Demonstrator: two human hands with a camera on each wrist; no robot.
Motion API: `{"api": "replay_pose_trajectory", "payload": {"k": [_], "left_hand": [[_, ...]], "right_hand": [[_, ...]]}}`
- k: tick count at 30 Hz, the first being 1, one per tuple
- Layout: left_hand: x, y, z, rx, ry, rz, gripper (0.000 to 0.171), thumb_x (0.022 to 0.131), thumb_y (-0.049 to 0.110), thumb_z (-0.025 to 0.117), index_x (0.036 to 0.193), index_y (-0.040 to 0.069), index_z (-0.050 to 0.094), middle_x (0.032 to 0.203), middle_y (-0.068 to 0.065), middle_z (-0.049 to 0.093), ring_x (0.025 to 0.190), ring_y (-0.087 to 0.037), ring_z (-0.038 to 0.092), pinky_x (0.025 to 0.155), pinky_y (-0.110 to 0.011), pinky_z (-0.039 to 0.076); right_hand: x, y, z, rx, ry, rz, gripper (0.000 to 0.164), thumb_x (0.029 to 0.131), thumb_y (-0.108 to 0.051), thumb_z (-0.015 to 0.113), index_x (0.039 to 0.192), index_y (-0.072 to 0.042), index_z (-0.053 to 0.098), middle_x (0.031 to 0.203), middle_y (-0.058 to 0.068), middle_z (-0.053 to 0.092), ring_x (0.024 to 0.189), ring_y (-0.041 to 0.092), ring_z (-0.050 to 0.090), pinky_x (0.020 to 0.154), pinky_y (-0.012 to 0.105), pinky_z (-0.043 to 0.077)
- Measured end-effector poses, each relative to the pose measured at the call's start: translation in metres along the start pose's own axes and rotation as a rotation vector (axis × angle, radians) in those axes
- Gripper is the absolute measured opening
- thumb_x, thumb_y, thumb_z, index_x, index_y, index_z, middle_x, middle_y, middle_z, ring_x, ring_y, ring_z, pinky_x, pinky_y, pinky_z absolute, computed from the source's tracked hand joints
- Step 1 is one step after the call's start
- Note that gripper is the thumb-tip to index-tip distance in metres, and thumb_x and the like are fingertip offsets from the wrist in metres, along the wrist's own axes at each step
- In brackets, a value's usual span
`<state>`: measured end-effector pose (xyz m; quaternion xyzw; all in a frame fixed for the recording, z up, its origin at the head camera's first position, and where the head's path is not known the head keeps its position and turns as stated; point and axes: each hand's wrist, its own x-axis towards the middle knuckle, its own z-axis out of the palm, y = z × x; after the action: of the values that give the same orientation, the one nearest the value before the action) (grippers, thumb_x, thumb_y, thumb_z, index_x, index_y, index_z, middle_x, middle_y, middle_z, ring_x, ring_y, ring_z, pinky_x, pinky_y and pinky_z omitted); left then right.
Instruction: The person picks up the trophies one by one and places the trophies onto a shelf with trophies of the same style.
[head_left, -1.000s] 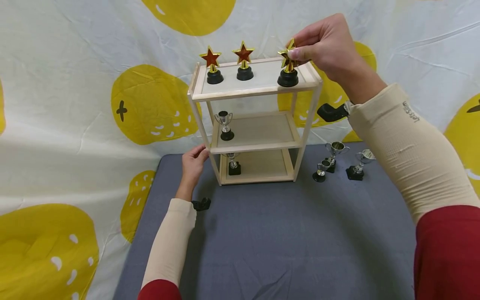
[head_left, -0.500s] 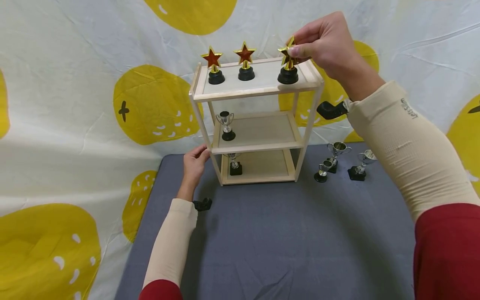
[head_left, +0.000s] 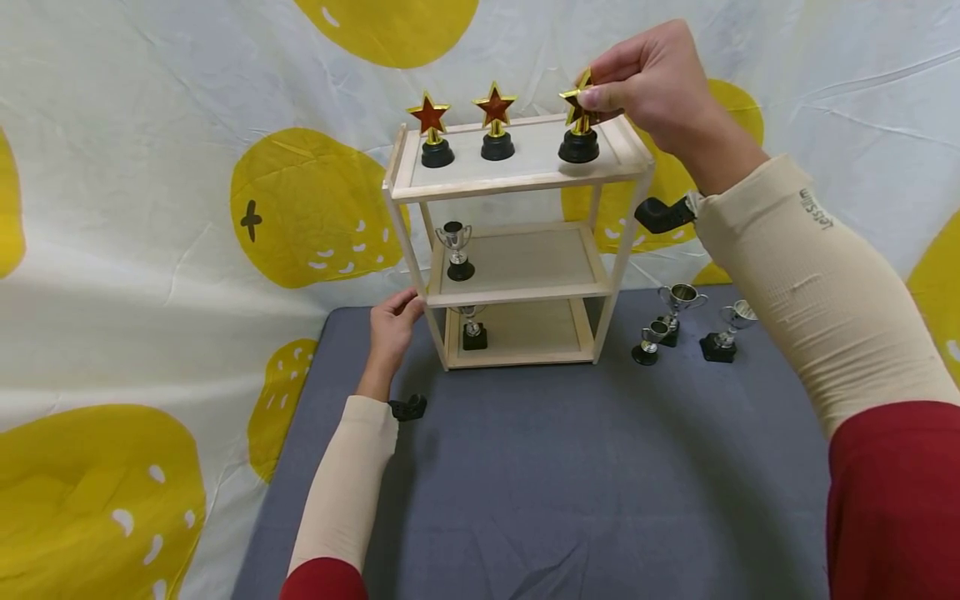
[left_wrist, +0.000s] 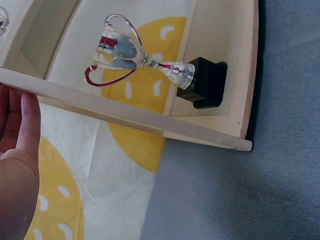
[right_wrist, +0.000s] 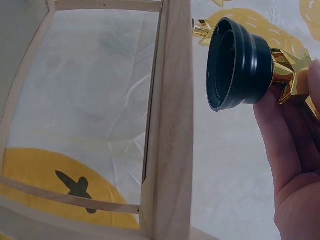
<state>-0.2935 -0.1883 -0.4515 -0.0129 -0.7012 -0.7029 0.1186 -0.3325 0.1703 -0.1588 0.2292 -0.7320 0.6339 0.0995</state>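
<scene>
My right hand point(head_left: 660, 83) pinches a gold star trophy point(head_left: 579, 143) by its star, over the right end of the top tier of the wooden shelf point(head_left: 498, 192). In the right wrist view the hollow underside of its black base point(right_wrist: 240, 65) shows, raised off the shelf. Two more star trophies, a left one point(head_left: 435, 150) and a middle one point(head_left: 497, 142), stand upright on that tier with red-orange faces. My left hand point(head_left: 392, 329) grips the shelf's left front post near the middle tier, the thumb point(left_wrist: 31, 120) against the wood.
A silver cup trophy point(head_left: 456, 250) stands at the left of the middle tier, another cup point(left_wrist: 125, 52) at the left of the bottom tier. Right of the shelf, a small cup point(head_left: 649, 343) and two larger ones stand on the grey cloth point(head_left: 540, 467). A lemon-patterned curtain point(head_left: 150, 208) hangs behind.
The right hand and its star trophy have risen slightly above the top tier. The left hand keeps its place on the post. The head view has shifted a little.
</scene>
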Motion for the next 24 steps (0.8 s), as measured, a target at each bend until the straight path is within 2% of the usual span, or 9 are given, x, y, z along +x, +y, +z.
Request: {"api": "replay_pose_trajectory", "payload": {"k": [10,19,24], "left_hand": [[-0.001,0.001,0.002,0.026,-0.006,-0.002,0.034,0.093,0.017,0.068,0.122,-0.001,0.068,0.117,-0.013,0.067,0.099,-0.008,0.067,0.093,-0.026,0.058],[0.001,-0.001,0.002,-0.013,-0.017,-0.013,0.036,0.092,0.015,0.069,0.123,-0.004,0.066,0.114,-0.011,0.066,0.097,-0.005,0.067,0.091,-0.022,0.058],[0.000,-0.002,0.003,-0.004,-0.009,0.001,0.037,0.092,0.017,0.069,0.122,-0.003,0.067,0.114,-0.012,0.067,0.096,-0.004,0.067,0.090,-0.021,0.058]], "right_hand": [[0.005,0.004,-0.002,-0.071,0.009,0.031,0.013,0.081,0.001,0.076,0.094,0.001,0.077,0.077,-0.003,0.075,0.072,0.012,0.072,0.070,0.016,0.060],[0.010,0.011,-0.002,-0.103,0.019,0.063,0.023,0.079,-0.006,0.079,0.099,0.004,0.076,0.078,-0.003,0.075,0.074,0.013,0.072,0.069,0.016,0.060],[0.012,0.014,-0.001,-0.086,0.020,0.076,0.017,0.079,-0.003,0.079,0.096,0.003,0.077,0.077,-0.003,0.075,0.073,0.013,0.072,0.068,0.017,0.060]]}}
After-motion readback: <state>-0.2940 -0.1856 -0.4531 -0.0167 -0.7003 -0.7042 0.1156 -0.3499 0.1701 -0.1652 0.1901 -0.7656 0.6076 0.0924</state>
